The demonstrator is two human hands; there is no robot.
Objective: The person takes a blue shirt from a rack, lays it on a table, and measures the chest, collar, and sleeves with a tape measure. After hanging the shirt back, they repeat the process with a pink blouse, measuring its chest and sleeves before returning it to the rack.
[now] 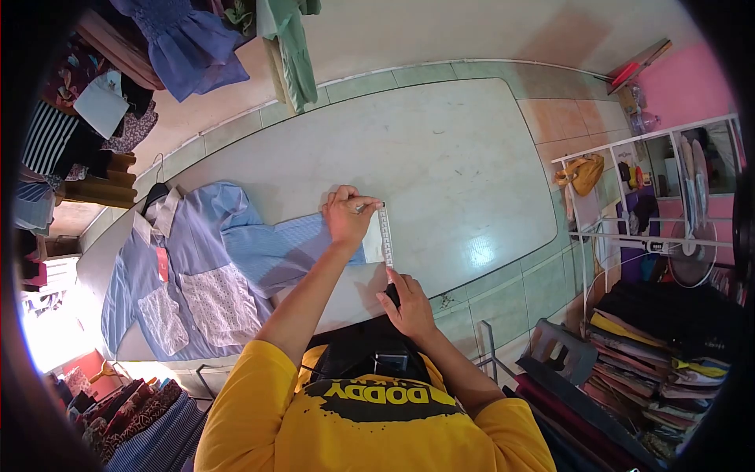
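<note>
Ruler point(385, 234) end under right hand point(407, 305)

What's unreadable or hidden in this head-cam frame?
- Ruler markings: too small to read, head view.
- Object pinched in the left hand: mostly covered by its fingers.
- Dark item under the right hand: palm hides it.
- Blue garment sleeve end: under left hand and ruler.
- Frame corners: cut off by black fisheye border.

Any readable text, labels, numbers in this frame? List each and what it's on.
"DODDY": black band across the yellow shirt, seen upside down.
Ruler under the left hand: graduation marks only, numbers too small to read.
Red tag on the blue garment: too blurred to read.
</note>
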